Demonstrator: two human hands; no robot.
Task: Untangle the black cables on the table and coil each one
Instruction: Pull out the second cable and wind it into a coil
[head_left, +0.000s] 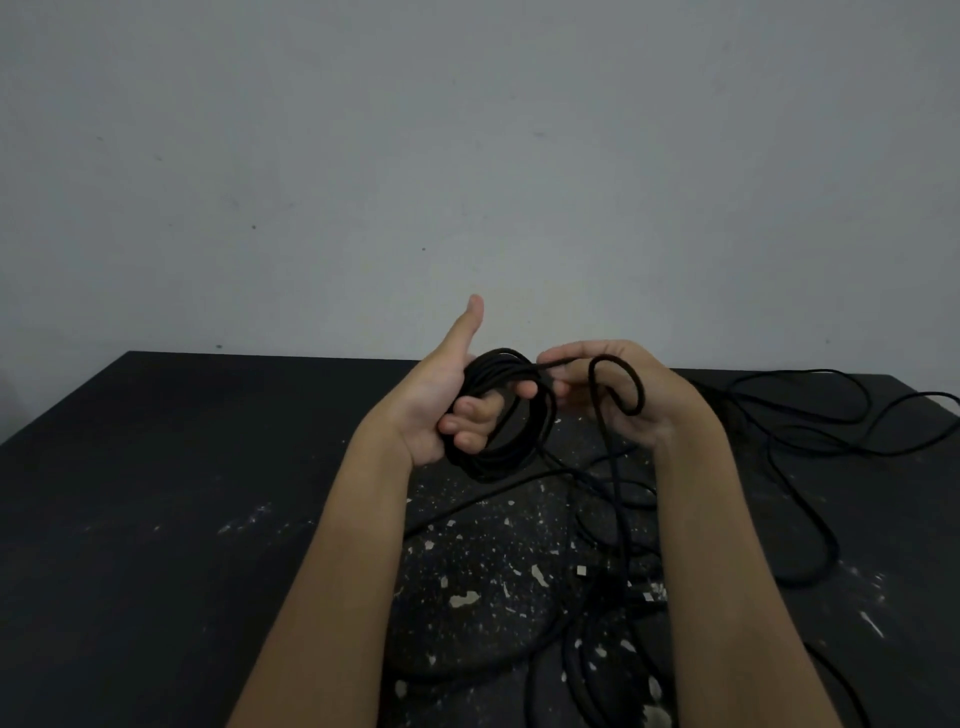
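Note:
My left hand (441, 400) holds a coil of black cable (519, 447) above the table, fingers curled through its loops, thumb pointing up. My right hand (618, 395) pinches the same cable's free strand just right of the coil, and one loop (618, 384) of it arcs over the palm. From there the strand drops to the table. More black cable lies loose in wide loops (831, 431) at the right. A tangle with plug ends (618, 592) sits between my forearms.
The black table (156, 493) is scuffed with pale paint flecks near the middle. Its far edge meets a plain grey wall (467, 156). Cable strands run off the table's near edge at the lower right.

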